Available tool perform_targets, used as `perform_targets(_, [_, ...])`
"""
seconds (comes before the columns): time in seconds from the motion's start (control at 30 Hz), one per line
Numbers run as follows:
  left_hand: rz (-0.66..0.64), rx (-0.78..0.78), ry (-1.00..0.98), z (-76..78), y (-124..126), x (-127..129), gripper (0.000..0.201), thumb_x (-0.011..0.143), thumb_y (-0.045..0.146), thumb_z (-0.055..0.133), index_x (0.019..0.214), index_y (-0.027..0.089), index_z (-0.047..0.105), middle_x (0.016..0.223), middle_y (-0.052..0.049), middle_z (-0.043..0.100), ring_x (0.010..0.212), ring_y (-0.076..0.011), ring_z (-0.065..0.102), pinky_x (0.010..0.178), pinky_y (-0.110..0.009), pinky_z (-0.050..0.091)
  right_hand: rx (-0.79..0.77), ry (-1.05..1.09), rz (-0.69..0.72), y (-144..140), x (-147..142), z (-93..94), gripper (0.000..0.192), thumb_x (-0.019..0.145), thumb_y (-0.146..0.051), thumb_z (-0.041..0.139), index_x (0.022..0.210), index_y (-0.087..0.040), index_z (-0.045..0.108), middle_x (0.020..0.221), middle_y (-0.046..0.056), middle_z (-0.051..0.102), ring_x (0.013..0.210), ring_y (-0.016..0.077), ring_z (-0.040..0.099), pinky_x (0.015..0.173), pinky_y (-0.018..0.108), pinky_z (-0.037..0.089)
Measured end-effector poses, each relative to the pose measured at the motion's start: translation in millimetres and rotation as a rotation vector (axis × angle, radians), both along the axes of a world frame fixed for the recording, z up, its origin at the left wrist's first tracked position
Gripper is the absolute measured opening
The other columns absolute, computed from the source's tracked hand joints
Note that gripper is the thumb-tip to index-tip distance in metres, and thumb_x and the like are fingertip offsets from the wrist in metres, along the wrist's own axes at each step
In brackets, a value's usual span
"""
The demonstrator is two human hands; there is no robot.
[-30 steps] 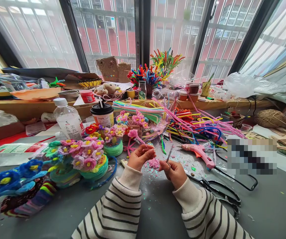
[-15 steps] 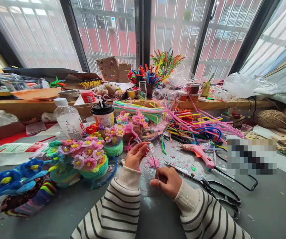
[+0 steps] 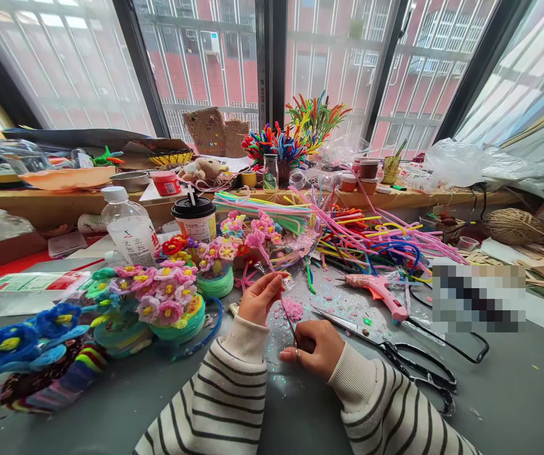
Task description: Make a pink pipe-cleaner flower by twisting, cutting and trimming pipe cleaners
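My left hand is closed in a pinch on the thin stem of a pink pipe-cleaner flower, whose head points up and away from me. My right hand is closed around small scissors; their thin dark blades reach up toward the left fingertips, and their handles are mostly hidden in the fist. Between the hands and a little beyond them lies a heap of pink fluff trimmings on the grey table.
Large black-handled scissors and a pink glue gun lie to the right. Finished flower pots, a plastic bottle and a lidded cup stand left. Loose pipe cleaners spread behind, below a wooden ledge.
The scissors' blades have come closer together and shifted slightly left with my right hand. The pink flower has tilted a little upright and away in my left fingers.
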State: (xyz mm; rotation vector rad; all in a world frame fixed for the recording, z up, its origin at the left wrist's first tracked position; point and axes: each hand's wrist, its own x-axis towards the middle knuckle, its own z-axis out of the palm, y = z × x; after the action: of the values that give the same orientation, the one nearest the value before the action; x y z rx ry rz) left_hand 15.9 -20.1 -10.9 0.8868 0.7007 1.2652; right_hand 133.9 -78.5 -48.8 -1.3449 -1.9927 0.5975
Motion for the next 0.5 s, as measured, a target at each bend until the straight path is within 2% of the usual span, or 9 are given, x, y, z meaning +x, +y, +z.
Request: perform_targets(0.5, [0.040, -0.009, -0.031, -3.6, 3.4, -2.7, 0.019, 0.050, 0.026, 0.064, 0.067, 0.015, 0.063, 0.049, 0.004, 0.053, 0.043, -0.0011, 0.044, 0.043, -0.010, 0.035, 0.083, 0.061, -0.007, 4.6, 0.1, -3.3, 0.043, 0.057, -0.042, 0.057, 0.038, -0.016, 0.029, 0.037, -0.007, 0.028, 0.037, 0.0045, 0.024, 0.036, 0.017, 0.020])
